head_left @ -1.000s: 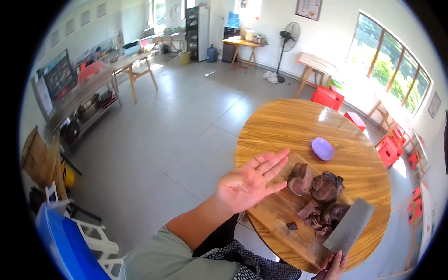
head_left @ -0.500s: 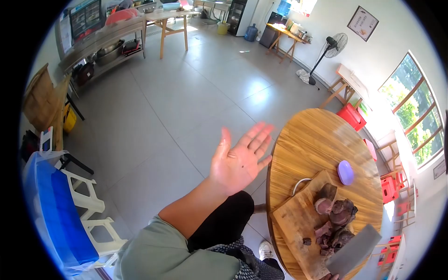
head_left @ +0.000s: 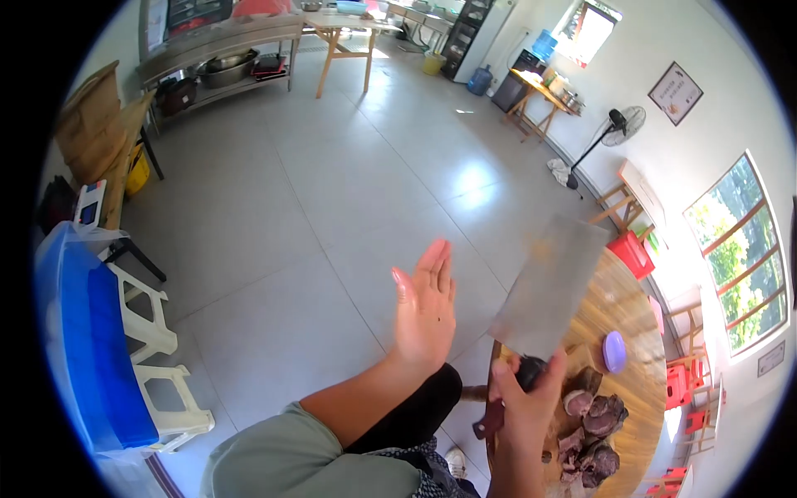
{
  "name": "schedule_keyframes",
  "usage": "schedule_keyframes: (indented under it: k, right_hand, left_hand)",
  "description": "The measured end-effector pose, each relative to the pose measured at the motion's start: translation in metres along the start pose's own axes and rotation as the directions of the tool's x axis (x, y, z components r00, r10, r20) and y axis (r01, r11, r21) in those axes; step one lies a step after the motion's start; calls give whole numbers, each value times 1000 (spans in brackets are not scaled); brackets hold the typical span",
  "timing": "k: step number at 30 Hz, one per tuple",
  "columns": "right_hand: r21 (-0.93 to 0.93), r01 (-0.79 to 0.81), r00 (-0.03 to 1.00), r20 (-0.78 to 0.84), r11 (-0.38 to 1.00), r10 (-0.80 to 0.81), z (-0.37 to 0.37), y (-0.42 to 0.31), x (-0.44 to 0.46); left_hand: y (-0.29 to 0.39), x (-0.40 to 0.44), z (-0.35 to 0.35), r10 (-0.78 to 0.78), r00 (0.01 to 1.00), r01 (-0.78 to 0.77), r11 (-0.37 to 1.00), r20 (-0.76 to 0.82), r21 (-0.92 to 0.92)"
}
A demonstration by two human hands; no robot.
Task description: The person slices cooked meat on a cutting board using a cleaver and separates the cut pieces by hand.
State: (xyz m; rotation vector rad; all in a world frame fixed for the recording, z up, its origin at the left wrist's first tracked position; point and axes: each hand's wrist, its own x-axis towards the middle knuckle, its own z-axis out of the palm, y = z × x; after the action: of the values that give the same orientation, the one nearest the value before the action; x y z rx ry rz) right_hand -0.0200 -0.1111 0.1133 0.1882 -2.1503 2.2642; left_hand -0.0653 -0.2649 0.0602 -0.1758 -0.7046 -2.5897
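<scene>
My left hand [head_left: 425, 319] is raised over the floor to the left of the round table, palm showing, fingers stretched out and thumb apart. It holds nothing, and a tiny dark speck sits on the palm. In my right hand [head_left: 527, 407] is a cleaver [head_left: 552, 286], gripped by its brown handle, with the broad grey blade pointing up and away. A black part shows between thumb and fingers. To the right of that hand, several dark chunks of meat [head_left: 604, 415] lie on a wooden cutting board [head_left: 554, 480], which the hand and forearm partly hide.
The round wooden table [head_left: 635, 303] carries a purple dish [head_left: 614, 352]. White stools [head_left: 170, 402] and a blue plastic-covered surface [head_left: 95, 349] stand at left. Farther off are a steel counter [head_left: 224, 50], a standing fan [head_left: 618, 129] and a red stool [head_left: 633, 256] by the window.
My right hand has lifted the cleaver from low over the board up beside my left hand. My left hand has turned, its fingers closer together. The view has shifted.
</scene>
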Motion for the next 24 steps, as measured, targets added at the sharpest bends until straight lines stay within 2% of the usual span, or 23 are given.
schedule_keyframes:
  k: [1,3,4,6,9,12,15,18,19,21,24]
  right_hand:
    - [27,-87,996,-17,996,88,19,-4,5]
    - [23,-41,999,5,999,41,41,14,16]
    - [18,4,1000,16,1000,-4,51,19,22]
    - [-27,-70,993,96,997,72,65,16,22]
    - [-59,-76,996,48,995,79,79,25,26]
    - [-92,9,983,184,996,8,88,33,31]
    - [-201,124,969,236,972,-74,93,44,35]
    - [-155,118,966,247,981,-77,96,52,43]
    - [-348,296,943,254,890,-215,95,66,53]
    - [-521,443,896,282,730,-344,95,81,65]
    - [-645,378,916,158,664,-368,101,80,77]
  left_hand:
    - [2,0,-2,15,1000,-15,1000,-2,4]
    - [6,0,-8,80,977,-71,996,-199,52]
    - [8,1,-11,91,974,-81,995,-208,56]
    - [12,0,-17,96,950,-72,993,-297,88]
    - [16,1,-19,78,941,-42,993,-330,114]
    - [16,5,-26,81,927,-28,988,-365,151]
    - [19,5,-28,75,920,-11,986,-385,167]
    - [17,4,-33,65,922,-1,986,-381,166]
    - [16,5,-36,65,922,-1,986,-382,166]
    - [16,6,-43,87,892,-4,983,-444,185]
    - [25,6,-52,79,882,5,984,-464,176]
